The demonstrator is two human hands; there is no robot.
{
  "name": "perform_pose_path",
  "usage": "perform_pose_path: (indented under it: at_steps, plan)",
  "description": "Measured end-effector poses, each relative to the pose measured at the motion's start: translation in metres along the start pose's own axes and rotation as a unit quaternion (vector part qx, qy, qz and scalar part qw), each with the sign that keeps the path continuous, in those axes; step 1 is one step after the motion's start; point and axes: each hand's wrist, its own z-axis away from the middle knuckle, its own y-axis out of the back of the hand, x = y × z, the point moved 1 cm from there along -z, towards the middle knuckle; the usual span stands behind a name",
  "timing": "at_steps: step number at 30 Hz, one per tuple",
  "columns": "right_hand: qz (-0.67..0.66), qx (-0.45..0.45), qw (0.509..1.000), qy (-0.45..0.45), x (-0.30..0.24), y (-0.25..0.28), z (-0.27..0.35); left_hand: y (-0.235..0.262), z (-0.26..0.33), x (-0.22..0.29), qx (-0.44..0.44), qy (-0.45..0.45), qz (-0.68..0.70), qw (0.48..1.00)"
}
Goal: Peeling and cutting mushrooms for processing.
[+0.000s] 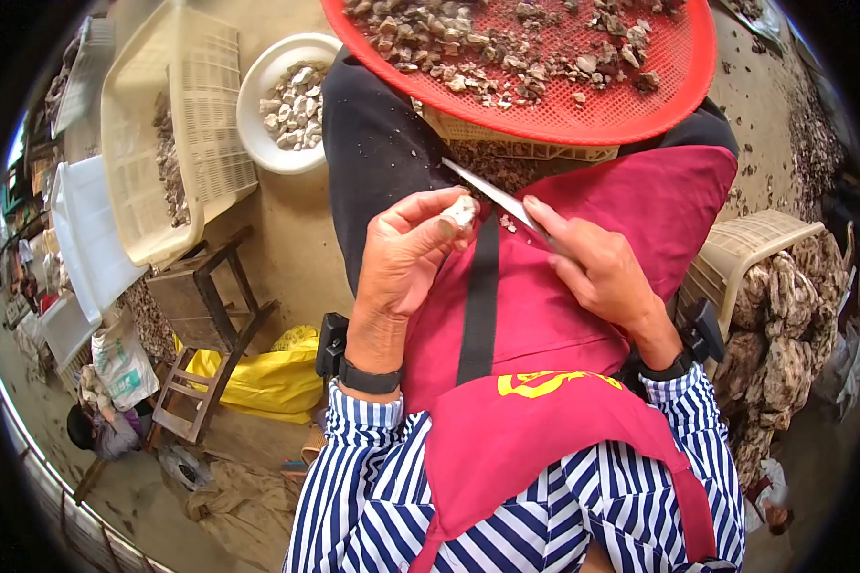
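Observation:
My left hand pinches a small whitish lump between thumb and fingertips, above my dark red apron. In my right hand is a knife, its narrow blade pointing up and left. The blade passes just beside the lump; whether they touch I cannot tell. A few pale crumbs lie on the apron below. Across my knees, beyond both hands, rests a red mesh tray with many rough brown and grey pieces in it. Left of my leg, a white basin holds paler pieces.
At left stand a cream plastic basket, a white tub, a small wooden chair and a yellow bag. A tipped cream basket with large brown clumps is at right. Another person is at the far left.

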Motion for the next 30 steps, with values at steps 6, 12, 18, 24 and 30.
perform_pose_path:
  at_steps: [6, 12, 18, 24, 30]
  plan:
    - [-0.012, -0.056, 0.998, 0.018, 0.006, 0.004, 0.011, 0.008, -0.002, 0.000, -0.015, -0.034, 0.037, 0.999]
    - [0.011, -0.061, 0.998, 0.010, 0.006, 0.002, 0.010, 0.007, -0.004, -0.001, -0.048, -0.010, 0.098, 0.994]
    - [-0.031, -0.012, 0.999, 0.033, 0.001, -0.001, 0.000, 0.004, -0.003, -0.009, -0.055, 0.013, 0.149, 0.987]
    - [-0.033, -0.053, 0.998, 0.029, 0.004, 0.000, 0.007, 0.007, -0.005, -0.008, -0.030, 0.000, 0.177, 0.984]
    - [0.013, -0.035, 0.999, 0.022, 0.002, -0.005, 0.001, 0.007, -0.005, -0.011, -0.045, 0.012, 0.155, 0.987]
